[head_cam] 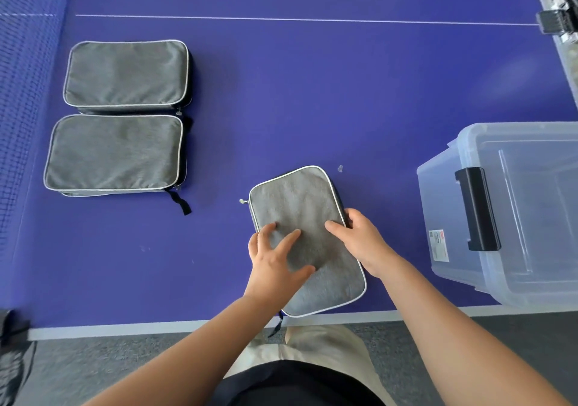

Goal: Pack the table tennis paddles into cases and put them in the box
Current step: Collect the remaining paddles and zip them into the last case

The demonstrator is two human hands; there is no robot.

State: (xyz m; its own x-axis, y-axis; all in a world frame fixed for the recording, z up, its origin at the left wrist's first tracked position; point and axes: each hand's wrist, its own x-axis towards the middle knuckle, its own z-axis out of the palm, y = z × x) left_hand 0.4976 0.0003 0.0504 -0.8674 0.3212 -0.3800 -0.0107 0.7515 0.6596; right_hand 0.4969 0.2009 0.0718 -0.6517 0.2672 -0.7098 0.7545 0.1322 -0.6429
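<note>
Grey fabric covers the case (305, 218) lying near the front edge of the blue surface (312, 93), turned a little so its long side runs away from the person at a slant. Pale piping runs round its rim, its corners are rounded, and a dark zip band shows along the right side. A small metal zip pull (242, 200) sticks out at its far left corner, and a dark strap (277, 324) hangs from its near end over the surface's white edge.

Both hands are on this case. On the left hand (275, 265) the grip is apart: its fingers are spread and lie flat on the grey top. The right hand (364, 243) holds the case's right edge, thumb across the top and fingers curled over the side.

Two more grey cases sit well apart to the left, one (125, 74) beyond the other (114, 152), touching or nearly so, both with the same pale piping. The nearer one has a dark strap (179, 202) trailing from its near right corner.

To the right stands a clear plastic box (516, 218) with its lid on, a black latch (477, 208) at its side and a white label (438, 245) below it. The paddles themselves are out of sight.
</note>
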